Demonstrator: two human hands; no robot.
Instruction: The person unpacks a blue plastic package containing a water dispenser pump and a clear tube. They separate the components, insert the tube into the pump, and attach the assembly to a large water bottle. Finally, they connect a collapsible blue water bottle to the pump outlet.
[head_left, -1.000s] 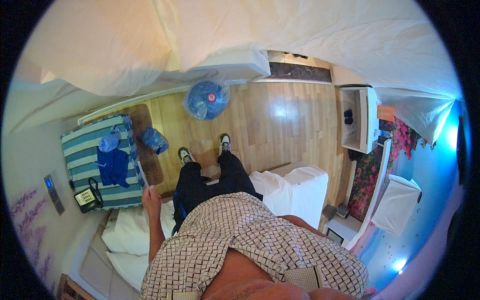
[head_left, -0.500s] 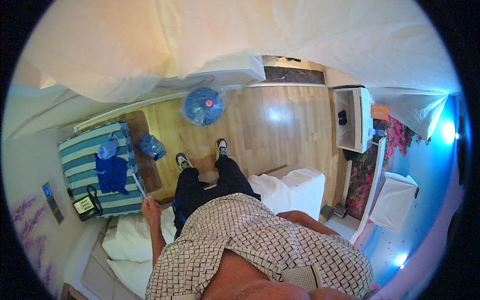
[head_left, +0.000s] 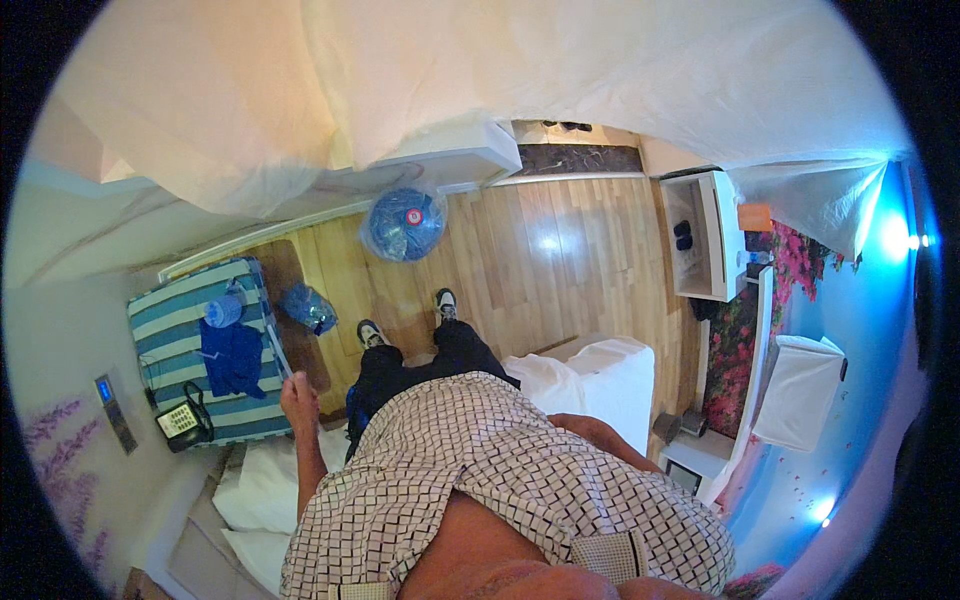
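My left hand [head_left: 299, 397] is closed around the end of a thin, pale strip [head_left: 284, 362], whose kind I cannot make out. The strip points away from me along the near side of a table with a blue, green and white striped cover [head_left: 165, 328]. On that cover lie a crumpled blue cloth [head_left: 235, 358], a clear bluish plastic bottle [head_left: 222, 311] and a desk telephone [head_left: 181, 423] with a dark cord. Only my right forearm [head_left: 605, 440] shows beside my hip; the right hand itself is hidden.
A large blue water bottle in clear plastic [head_left: 405, 226] stands on the wooden floor [head_left: 560, 270]. Nearer lies a blue plastic-wrapped bundle [head_left: 308, 307]. White-covered seating [head_left: 615, 385] is behind me at right. A white open cabinet [head_left: 690, 265] holds dark slippers.
My left hand has shifted slightly away from me, still with the strip in it. The whole view has tilted a little, so the table appears lower and further right.
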